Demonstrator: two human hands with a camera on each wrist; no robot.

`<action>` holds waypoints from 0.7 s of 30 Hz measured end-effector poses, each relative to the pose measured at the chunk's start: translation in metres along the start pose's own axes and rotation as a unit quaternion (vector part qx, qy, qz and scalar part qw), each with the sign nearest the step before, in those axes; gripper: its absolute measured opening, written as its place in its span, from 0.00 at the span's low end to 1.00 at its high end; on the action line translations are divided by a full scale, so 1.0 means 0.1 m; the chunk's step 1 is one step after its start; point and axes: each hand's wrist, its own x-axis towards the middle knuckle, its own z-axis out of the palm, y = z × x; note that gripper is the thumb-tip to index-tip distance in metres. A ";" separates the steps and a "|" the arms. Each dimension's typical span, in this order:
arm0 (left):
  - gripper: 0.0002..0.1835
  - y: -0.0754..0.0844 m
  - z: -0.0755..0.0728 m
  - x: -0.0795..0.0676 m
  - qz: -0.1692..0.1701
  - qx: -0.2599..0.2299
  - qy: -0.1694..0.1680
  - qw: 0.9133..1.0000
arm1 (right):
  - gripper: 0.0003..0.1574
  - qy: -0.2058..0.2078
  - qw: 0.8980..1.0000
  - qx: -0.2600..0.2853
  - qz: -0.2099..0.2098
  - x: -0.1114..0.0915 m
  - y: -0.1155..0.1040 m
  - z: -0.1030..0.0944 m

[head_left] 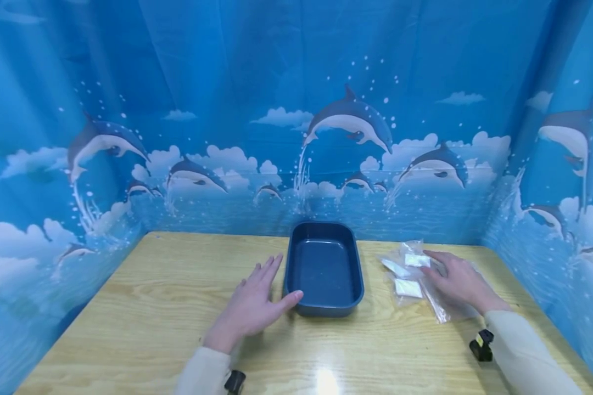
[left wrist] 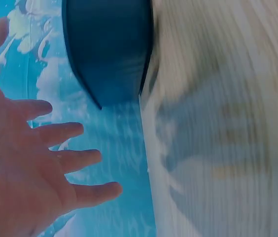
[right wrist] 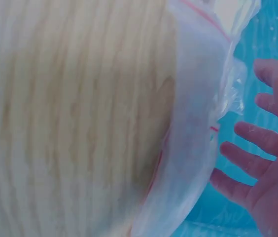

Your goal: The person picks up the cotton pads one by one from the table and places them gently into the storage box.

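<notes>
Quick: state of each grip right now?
Left grip: open, empty, by the dark blue tray.
Right grip: open, at the clear plastic bags, no grasp visible.

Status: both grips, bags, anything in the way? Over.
Left grip open beside blue tray. Right grip open over plastic bags. Bags right of tray; nothing seen between.

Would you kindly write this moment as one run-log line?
Left hand: fingers extended, beside dark blue tray | Right hand: at clear plastic bags, contact unclear | Surface: wooden table
</notes>
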 end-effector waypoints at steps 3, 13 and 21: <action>0.58 0.04 0.07 0.04 -0.001 0.013 -0.014 1.000 | 0.36 -0.006 1.000 0.001 0.003 0.02 0.03 0.01; 0.60 0.07 0.20 0.10 -0.008 0.017 -0.034 0.999 | 0.33 -0.018 1.000 -0.003 -0.007 0.11 0.05 0.06; 0.62 0.10 0.24 0.13 -0.014 0.011 -0.045 0.999 | 0.33 -0.028 1.000 -0.008 -0.005 0.16 0.06 0.11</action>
